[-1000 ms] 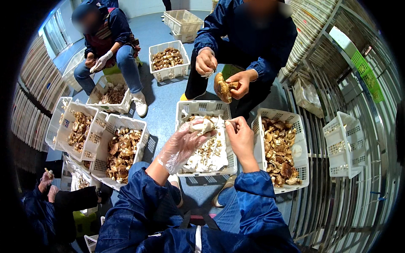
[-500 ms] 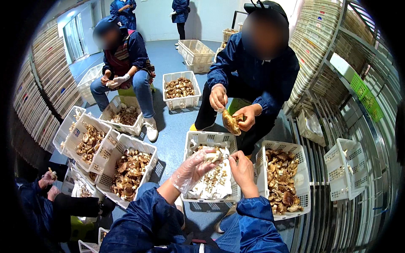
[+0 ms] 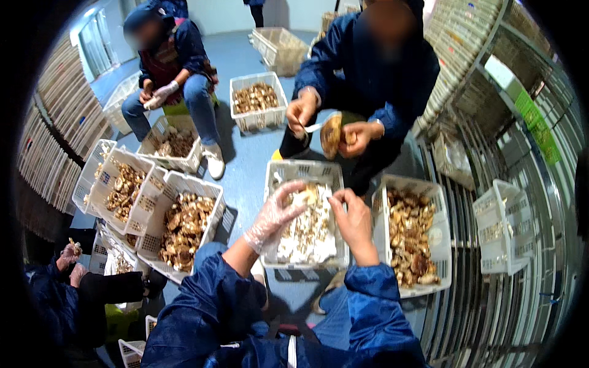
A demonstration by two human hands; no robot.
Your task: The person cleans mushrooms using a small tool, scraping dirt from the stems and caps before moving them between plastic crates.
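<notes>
My left hand (image 3: pixel 276 218), in a clear plastic glove, is closed on a pale mushroom (image 3: pixel 302 197) above a white crate (image 3: pixel 270 178) lined with white cloth (image 3: pixel 307 245) and scattered with small pale trimmings. My bare right hand (image 3: pixel 353 218) is beside the mushroom, thumb and forefinger pinched on something too small to make out. A crate (image 3: pixel 442 245) of brown mushrooms (image 3: pixel 411 233) stands right of my hands, and another crate (image 3: pixel 147 245), also full of mushrooms, stands to their left.
Opposite me a co-worker (image 3: pixel 362 73) holds a large brown mushroom (image 3: pixel 331 135). Another person (image 3: pixel 169 61) sits back left; someone's arm (image 3: pixel 58 288) shows lower left. More crates (image 3: pixel 257 119) dot the blue floor (image 3: pixel 233 159). Stacked tray racks (image 3: pixel 61 116) line both sides.
The view dipped and shifted, then partly returned. My hands stay over the lined crate, the left fingers slightly shifted around the mushroom. The co-worker's hands and large mushroom moved a little.
</notes>
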